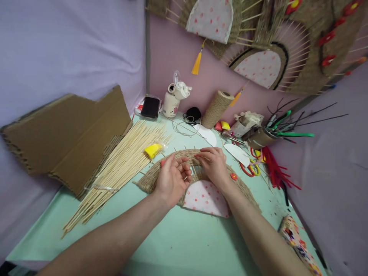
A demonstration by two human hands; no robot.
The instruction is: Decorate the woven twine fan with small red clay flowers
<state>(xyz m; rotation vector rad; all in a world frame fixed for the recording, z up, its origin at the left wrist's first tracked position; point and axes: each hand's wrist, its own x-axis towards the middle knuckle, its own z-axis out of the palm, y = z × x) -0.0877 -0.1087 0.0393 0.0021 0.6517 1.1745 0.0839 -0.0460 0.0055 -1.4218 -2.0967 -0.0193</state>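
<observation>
A half-round fan (151, 180) woven from twine over thin sticks lies on the table, with a dotted cloth panel (205, 197) at its inner edge. A small red flower with a yellow centre (233, 176) sits on its right side. My left hand (174, 180) is over the fan's left part, palm partly up, fingers loosely curled and apart. A small red spot shows by its thumb side; I cannot tell what it is. My right hand (212, 165) is at the top of the woven band, fingertips drawn together. Red shows at them, but anything held is too small to name.
Left of the fan lie a bundle of thin sticks (123, 157), a yellow packet (153, 150) and folded cardboard (86, 134). Behind stand a white bottle (171, 101), a twine spool (217, 109) and a tool holder (258, 137). Scissors (248, 168) lie right.
</observation>
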